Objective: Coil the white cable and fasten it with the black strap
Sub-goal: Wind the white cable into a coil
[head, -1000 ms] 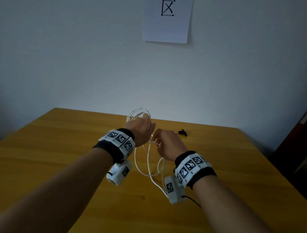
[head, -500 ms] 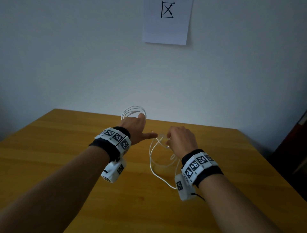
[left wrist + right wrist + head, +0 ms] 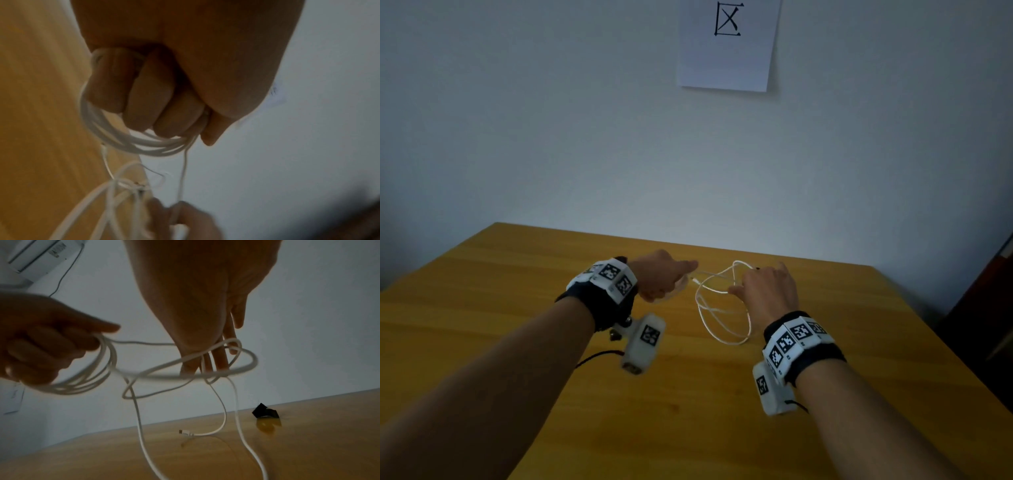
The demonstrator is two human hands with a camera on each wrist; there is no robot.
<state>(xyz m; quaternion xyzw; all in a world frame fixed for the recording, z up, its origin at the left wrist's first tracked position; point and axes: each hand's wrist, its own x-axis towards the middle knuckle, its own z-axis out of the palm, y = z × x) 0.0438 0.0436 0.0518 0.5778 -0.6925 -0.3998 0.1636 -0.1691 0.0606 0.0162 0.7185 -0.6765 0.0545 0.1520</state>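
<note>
My left hand (image 3: pixel 664 277) grips several coiled loops of the white cable (image 3: pixel 722 329), its fingers (image 3: pixel 144 97) curled round the bundle (image 3: pixel 127 141). The right hand (image 3: pixel 767 291) hovers to its right, fingers pointing down and mostly straight (image 3: pixel 218 360). A wide loop of cable (image 3: pixel 205 371) runs around them, and one strand is pinched between them. The loose cable hangs to the table, where the connector end (image 3: pixel 184 432) lies. The black strap (image 3: pixel 265 413) lies folded on the table beyond the right hand, apart from both hands.
The wooden table (image 3: pixel 482 308) stands against a pale wall with a sheet of paper (image 3: pixel 727 44) taped to it. Dark furniture (image 3: pixel 989 308) stands past the table's right edge. A white wall unit (image 3: pixel 41 257) shows high up.
Both hands have dropped toward the table and moved apart. The right hand went right, drawing out a wider loop. The coil, once standing above the left hand, now hangs under it.
</note>
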